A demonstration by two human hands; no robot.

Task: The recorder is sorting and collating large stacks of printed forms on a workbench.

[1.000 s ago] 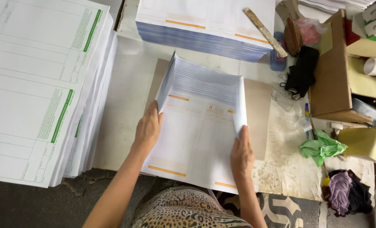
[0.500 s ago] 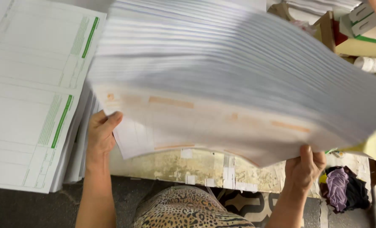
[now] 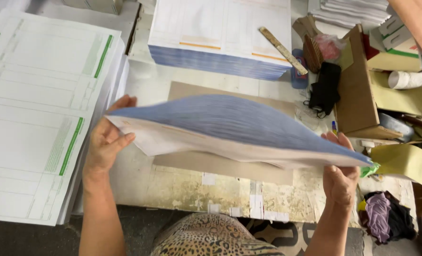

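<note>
Paper stack (image 3: 230,128) spans between both hands, gripped at each end.

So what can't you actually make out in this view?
- Head view: the face of the paper stack is turned edge-on and blurred.
- The cardboard sheet on the table is mostly hidden under it.
- Left hand and right hand: fingers behind the stack are hidden.
- The green-striped forms run off the left edge.
</note>
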